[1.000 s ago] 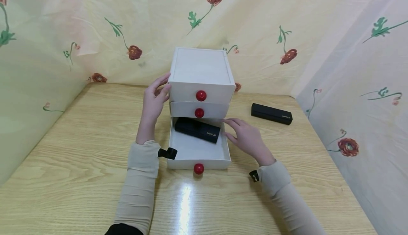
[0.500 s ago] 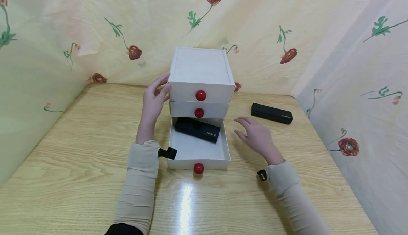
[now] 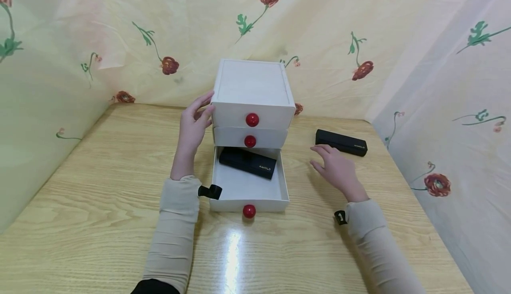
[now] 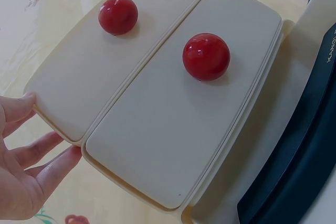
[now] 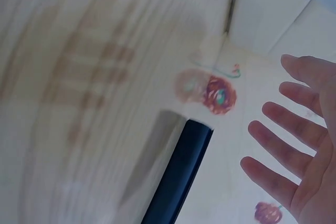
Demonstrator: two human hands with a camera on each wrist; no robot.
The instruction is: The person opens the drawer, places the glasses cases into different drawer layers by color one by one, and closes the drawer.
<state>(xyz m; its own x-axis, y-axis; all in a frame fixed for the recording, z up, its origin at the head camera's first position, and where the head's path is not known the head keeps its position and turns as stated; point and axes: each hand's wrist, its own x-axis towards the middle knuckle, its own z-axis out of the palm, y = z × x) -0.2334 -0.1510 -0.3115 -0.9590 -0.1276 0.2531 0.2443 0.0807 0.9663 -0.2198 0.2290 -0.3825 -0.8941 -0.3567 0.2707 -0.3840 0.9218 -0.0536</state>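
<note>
A white chest of drawers (image 3: 253, 83) with red round knobs stands at the middle back. My left hand (image 3: 193, 123) rests against its left side; in the left wrist view the fingertips (image 4: 68, 153) touch the edge by the upper two drawers, which are closed. The bottom drawer (image 3: 243, 192) is pulled out, and a black oblong case (image 3: 247, 162) with pale lettering lies aslant in it. My right hand (image 3: 337, 167) is over the table with spread fingers, holding nothing. Just beyond it lies a second black case (image 3: 347, 143), shown as a dark bar in the right wrist view.
The light wood-grain table (image 3: 119, 214) spreads out on both sides of the chest. A cloth with a flower print (image 3: 319, 28) hangs behind and along both sides. Black straps (image 3: 210, 192) are on the wrists.
My right hand has moved away from the open drawer's right side, rightward to near the second black case. The left hand, chest and drawer have stayed put.
</note>
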